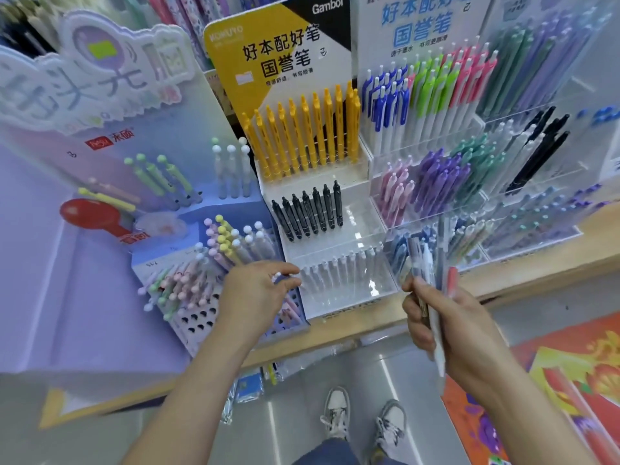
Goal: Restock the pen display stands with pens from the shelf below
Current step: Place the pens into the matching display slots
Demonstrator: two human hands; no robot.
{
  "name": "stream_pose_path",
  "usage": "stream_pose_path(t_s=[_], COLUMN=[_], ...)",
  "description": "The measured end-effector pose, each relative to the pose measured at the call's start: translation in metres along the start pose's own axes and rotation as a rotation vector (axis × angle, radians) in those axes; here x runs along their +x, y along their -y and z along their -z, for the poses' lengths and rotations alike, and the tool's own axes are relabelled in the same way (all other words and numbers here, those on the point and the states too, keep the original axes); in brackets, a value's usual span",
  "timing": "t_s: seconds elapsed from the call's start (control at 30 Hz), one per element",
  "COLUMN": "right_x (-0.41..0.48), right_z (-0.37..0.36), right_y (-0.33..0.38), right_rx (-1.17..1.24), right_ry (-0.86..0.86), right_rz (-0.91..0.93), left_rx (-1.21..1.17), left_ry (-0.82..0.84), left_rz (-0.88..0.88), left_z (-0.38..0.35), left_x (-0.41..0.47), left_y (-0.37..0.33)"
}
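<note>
At upper centre of the frame, a yellow header card (268, 45) is showing "KOKUYO", "Gambol" and "好本配好笔 国誉笔" over tiers of yellow pens (302, 135), black pens (308, 209) and, lowest, a row of white pens (339, 273). At lower centre, the left hand (258, 293) is pinching a white pen (277, 276) narrowly between thumb and forefinger, just beside that row. At lower right, the right hand (446, 323) is gripping a bundle of pens (432, 263) upright, fingers wrapped round it.
</note>
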State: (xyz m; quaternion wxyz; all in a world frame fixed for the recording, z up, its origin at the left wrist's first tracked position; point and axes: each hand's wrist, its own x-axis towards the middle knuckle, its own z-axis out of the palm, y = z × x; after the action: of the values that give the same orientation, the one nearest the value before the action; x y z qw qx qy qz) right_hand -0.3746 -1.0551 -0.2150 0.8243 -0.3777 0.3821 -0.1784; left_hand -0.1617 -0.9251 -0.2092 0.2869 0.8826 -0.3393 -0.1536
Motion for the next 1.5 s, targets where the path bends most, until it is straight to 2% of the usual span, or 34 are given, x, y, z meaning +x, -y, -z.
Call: stream_pose_path(t_s=[0.2, 0.33, 0.5, 0.67, 0.8, 0.93, 1.33, 1.4, 1.43, 1.47, 1.5], right_x=[-0.007, -0.01, -0.009, -0.008, -0.006, -0.006, -0.007, -0.008, -0.008, -0.009, -0.009], right_z=[-0.007, -0.022, -0.035, -0.044, -0.051, -0.057, -0.069, -0.07, -0.07, -0.07, -0.07], right_y=[-0.008, -0.014, -0.02, -0.021, -0.02, -0.02, -0.024, -0.024, -0.024, -0.023, -0.023], right_rx=[0.038, 0.026, 0.017, 0.002, -0.006, -0.003, 0.042, 0.049, 0.061, 0.075, 0.083], right_ry=[-0.06, -0.065, -0.075, -0.076, -0.073, -0.071, -0.024, -0.005, 0.009, 0.022, 0.036], right_rz=[0.025, 0.025, 0.027, 0.034, 0.036, 0.039, -0.01, -0.026, -0.03, -0.032, -0.031], left_rx=[-0.054, -0.018, 0.09, 0.236, 0.27, 0.419, 0.491, 0.355, 0.195, -0.059, -0.419], left_ry=[0.039, 0.095, 0.106, 0.2, 0.176, 0.189, 0.185, 0.176, 0.137, 0.102, 0.093], left_rz=[-0.007, -0.088, -0.244, -0.336, -0.284, -0.286, -0.229, -0.217, -0.2, -0.154, -0.062], left_z=[-0.003, -0.001, -0.004, -0.015, -0.019, -0.021, -0.018, -0.006, 0.003, 0.013, 0.025], left_x=[0.008, 0.008, 0.008, 0.016, 0.021, 0.027, 0.029, 0.025, 0.021, 0.017, 0.015], left_y=[0.012, 0.019, 0.031, 0.037, 0.03, 0.024, 0.022, 0.014, 0.007, -0.002, -0.012])
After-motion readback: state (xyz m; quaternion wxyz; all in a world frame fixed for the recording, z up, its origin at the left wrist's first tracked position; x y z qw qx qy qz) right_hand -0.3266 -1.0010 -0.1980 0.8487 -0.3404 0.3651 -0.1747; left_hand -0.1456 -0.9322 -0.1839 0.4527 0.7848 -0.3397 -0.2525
